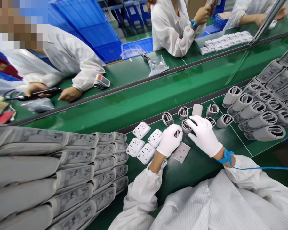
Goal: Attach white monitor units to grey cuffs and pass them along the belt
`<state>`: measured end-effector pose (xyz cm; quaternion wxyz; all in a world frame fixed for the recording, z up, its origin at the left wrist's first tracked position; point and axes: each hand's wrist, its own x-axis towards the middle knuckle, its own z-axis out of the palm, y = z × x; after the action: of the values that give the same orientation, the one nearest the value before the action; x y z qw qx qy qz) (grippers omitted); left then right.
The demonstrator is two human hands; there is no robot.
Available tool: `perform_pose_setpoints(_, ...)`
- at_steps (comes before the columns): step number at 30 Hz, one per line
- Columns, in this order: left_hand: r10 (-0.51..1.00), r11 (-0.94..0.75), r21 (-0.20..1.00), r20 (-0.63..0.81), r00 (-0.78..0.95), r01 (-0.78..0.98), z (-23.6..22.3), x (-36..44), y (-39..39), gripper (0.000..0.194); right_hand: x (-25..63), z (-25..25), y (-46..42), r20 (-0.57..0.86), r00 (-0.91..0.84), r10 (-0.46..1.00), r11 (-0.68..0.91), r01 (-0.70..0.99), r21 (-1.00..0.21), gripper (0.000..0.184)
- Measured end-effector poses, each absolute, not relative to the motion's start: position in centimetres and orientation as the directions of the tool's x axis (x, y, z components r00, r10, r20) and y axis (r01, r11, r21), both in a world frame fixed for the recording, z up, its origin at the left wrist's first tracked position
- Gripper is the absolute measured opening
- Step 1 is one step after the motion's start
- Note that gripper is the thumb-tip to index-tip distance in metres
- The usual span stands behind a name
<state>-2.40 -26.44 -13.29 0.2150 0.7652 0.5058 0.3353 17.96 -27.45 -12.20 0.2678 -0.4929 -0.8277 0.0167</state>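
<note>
My left hand [170, 140], in a white glove, has its fingers closed round a small rolled grey cuff [176, 133], whose dark coiled end shows between the fingertips. To its right, my white-gloved right hand [205, 135] is open, fingers apart, close to another rolled cuff [186, 126]; whether it touches that one I cannot tell. More rolled cuffs, such as this one [167, 118], stand beyond both hands. A flat grey square plate with holes [181, 152] lies just below my left hand. Several white plastic housings [141, 130] lie left of it.
Stacked grey cuffs [74, 166] fill the left side, and more rolled cuffs [261, 111] are piled at right. A blue wrist strap's cord [264, 168] runs off right. Across the green belt [139, 102], co-workers sit at a bench with rows of white parts [227, 42].
</note>
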Motion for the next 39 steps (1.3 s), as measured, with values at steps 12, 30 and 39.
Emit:
perform_pose_setpoints(12, 0.844, -0.401, 0.721, 0.530, -0.077, 0.566, -7.4, -2.5, -29.5, 0.007, 16.2, -15.4, -27.3, 0.441, -0.354, 0.825, 0.553, 0.671, -0.494, 0.056)
perform_pose_setpoints(30, 0.966, -0.157, 0.594, 0.259, -0.002, 0.789, -11.4, -5.2, -34.0, 0.032, 18.0, -15.1, -33.2, 0.401, -0.584, 0.706, 0.662, 0.342, -0.667, 0.071)
perform_pose_setpoints(39, 0.838, -0.544, 0.218, 0.188, 0.512, 0.810, -12.6, -6.3, -20.9, 0.053, 15.1, -13.6, -32.0, 0.151, -0.792, 0.592, 0.728, 0.444, -0.523, 0.083)
